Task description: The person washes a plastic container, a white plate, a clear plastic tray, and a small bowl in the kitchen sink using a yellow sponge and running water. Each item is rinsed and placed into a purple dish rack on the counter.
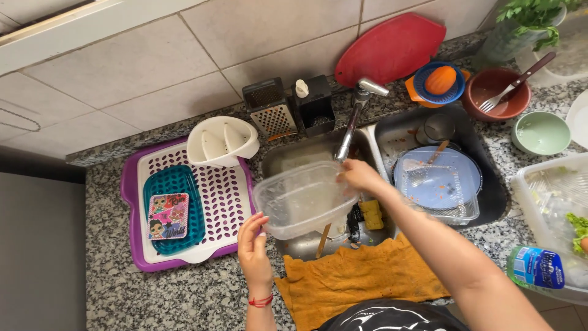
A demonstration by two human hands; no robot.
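A clear plastic container (304,199) (opening tilted up, long axis left-right) is held over the sink (288,160), gripped by left hand (254,245) and right hand (358,176) fingers.

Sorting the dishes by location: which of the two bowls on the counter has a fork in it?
The reddish-brown bowl by the sink's far right corner; the fork leans inside it. The pale green bowl beside it holds none.

We hold our left hand (254,245) low and near the body, palm turned inward, fingers curled and pinching. Our right arm stretches forward across the middle, bare to the elbow, and our right hand (358,176) closes in a grip.
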